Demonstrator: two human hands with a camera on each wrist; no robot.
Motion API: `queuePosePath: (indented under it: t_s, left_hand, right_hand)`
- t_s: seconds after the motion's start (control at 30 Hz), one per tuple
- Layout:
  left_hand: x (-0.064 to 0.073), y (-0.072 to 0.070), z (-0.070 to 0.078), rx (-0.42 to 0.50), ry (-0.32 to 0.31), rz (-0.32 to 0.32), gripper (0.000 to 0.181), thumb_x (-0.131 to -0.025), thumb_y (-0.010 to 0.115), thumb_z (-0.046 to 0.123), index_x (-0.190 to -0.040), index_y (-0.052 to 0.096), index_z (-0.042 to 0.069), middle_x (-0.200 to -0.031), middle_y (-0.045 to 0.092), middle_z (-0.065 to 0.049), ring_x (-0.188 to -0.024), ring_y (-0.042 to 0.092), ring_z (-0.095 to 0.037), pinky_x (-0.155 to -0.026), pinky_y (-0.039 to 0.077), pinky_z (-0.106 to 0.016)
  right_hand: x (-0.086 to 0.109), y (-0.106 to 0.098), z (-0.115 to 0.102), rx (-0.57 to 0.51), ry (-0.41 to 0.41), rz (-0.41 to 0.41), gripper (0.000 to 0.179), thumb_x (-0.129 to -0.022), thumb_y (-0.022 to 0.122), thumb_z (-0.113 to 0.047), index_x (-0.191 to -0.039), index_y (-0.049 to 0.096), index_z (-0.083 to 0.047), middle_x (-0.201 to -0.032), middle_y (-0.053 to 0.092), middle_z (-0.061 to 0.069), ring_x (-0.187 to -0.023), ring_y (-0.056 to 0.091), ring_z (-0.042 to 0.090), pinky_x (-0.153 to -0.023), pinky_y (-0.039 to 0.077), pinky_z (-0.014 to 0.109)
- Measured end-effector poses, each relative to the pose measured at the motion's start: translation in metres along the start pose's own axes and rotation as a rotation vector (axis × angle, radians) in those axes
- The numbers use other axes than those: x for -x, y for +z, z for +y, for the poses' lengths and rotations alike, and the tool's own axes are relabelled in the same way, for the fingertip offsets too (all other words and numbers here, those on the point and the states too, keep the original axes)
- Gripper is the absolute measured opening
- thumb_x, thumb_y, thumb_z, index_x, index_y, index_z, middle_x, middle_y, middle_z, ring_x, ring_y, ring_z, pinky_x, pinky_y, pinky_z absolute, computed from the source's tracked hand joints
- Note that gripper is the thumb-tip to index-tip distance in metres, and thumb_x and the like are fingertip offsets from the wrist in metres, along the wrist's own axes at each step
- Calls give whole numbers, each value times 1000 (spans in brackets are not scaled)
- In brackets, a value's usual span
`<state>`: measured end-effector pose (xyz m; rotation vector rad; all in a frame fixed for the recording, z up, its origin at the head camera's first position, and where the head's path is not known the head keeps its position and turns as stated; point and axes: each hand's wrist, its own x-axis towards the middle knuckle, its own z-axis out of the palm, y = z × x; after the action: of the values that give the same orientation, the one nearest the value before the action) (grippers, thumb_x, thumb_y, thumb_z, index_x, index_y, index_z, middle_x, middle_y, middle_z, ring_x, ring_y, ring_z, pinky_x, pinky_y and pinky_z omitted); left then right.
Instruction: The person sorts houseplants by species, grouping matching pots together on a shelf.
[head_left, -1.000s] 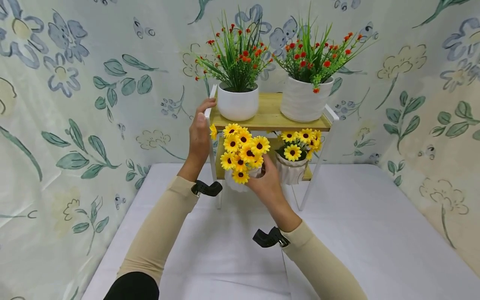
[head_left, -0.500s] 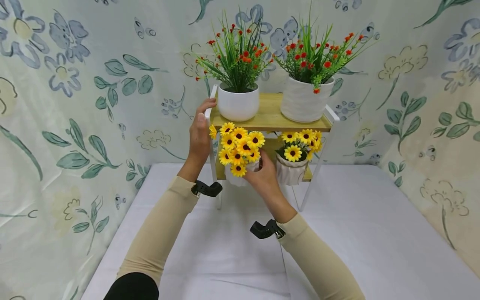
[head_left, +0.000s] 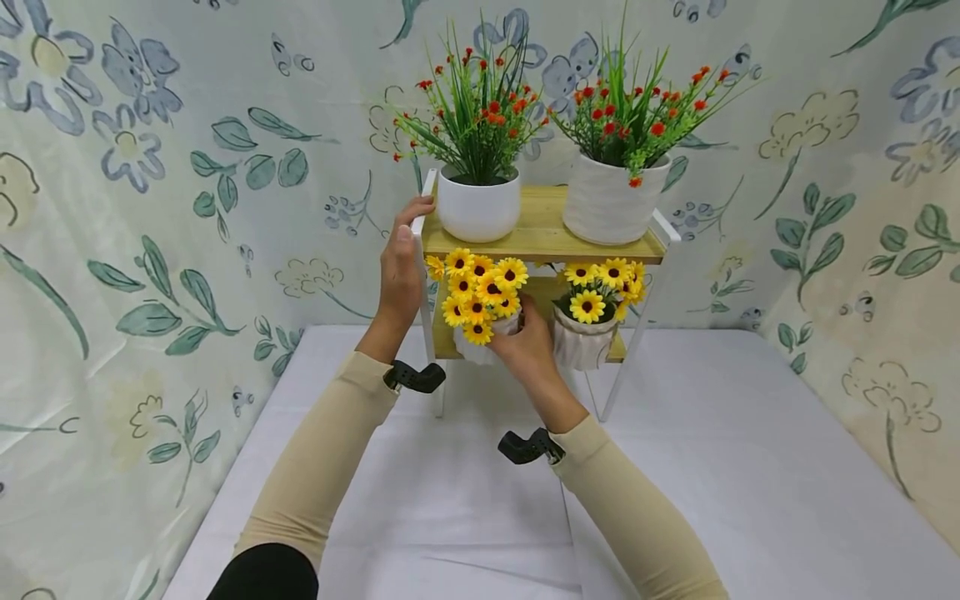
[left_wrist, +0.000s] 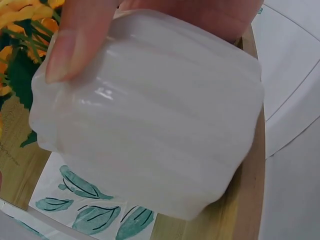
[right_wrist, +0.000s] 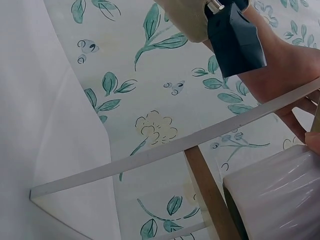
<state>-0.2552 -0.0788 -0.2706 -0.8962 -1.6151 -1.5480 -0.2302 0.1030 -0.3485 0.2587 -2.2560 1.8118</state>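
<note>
A pot of sunflowers (head_left: 480,292), white and fluted, is at the left of the plant stand's lower shelf. My right hand (head_left: 528,350) grips it from the right side, thumb across the front, as the left wrist view shows on the white flowerpot (left_wrist: 165,105). The pot's base overlaps the wooden shelf edge (left_wrist: 250,150) there. My left hand (head_left: 401,275) holds the stand's white left frame (head_left: 427,333), fingertips over the top end. In the right wrist view, the left hand (right_wrist: 282,70) is behind that frame, and the pot's dark underside (right_wrist: 235,210) shows.
A second sunflower pot (head_left: 585,342) is close by on the right of the lower shelf. Two white pots with red flowers, the left one (head_left: 478,208) and the right one (head_left: 615,204), stand on the upper shelf (head_left: 540,237). A floral cloth (head_left: 225,208) hangs behind.
My right hand has carried the held sunflower pot farther in toward the lower shelf, then slightly right and more upright. My left hand has stayed on the frame.
</note>
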Motion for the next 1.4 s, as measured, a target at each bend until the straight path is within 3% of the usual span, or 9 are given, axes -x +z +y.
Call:
queuePosePath:
  t_s: [0.23,0.57,0.8,1.03,1.27,1.4]
  left_hand:
    - [-3,-2,2,-12,-3,3,49,-96,22,21,-126,44,-13,-144,38,-28,-142,27,-29,-118,15,-33]
    - [1,-4,1,-18,6,7,51,-97,23,23,-125,44,-14,-142,38,-30,-142,27,-33,-118,15,-34]
    - [-4,-1,0,10,12,-20,51,-97,23,24,-125,43,-13,-144,38,-27,-142,28,-30,-118,16,-34]
    - [-1,1,5,-6,-64,-59,53,-97,22,22,-135,41,-8,-151,33,-21,-143,27,-20,-117,17,-31]
    - [-1,-5,20,-102,-172,-62,53,-99,24,22,-146,35,1,-156,28,-12,-142,26,-10,-116,19,-29]
    - [7,-17,14,-153,-210,-53,57,-98,26,30,-152,27,11,-156,29,-5,-139,31,-13,-114,25,-37]
  right_hand:
    - [-8,3,-1,28,-15,-8,77,-77,78,-27,-143,41,-16,-135,52,10,-119,51,23,-98,45,45]
    - [-10,6,1,43,16,-27,79,-78,77,-30,-145,38,-18,-140,47,9,-125,47,23,-104,40,45]
    - [-11,3,0,94,2,-16,81,-79,74,-32,-147,33,-16,-144,43,9,-130,42,24,-108,34,45]
    - [-5,-5,4,132,-17,-19,85,-81,73,-34,-150,26,-17,-147,40,10,-132,40,26,-109,33,49]
    - [0,-8,0,111,-147,-53,88,-81,76,-33,-151,24,-21,-151,34,4,-136,35,21,-112,29,48]
    - [10,-8,-11,147,-206,-73,96,-79,77,-39,-153,20,-19,-155,28,-1,-140,29,17,-114,27,45]
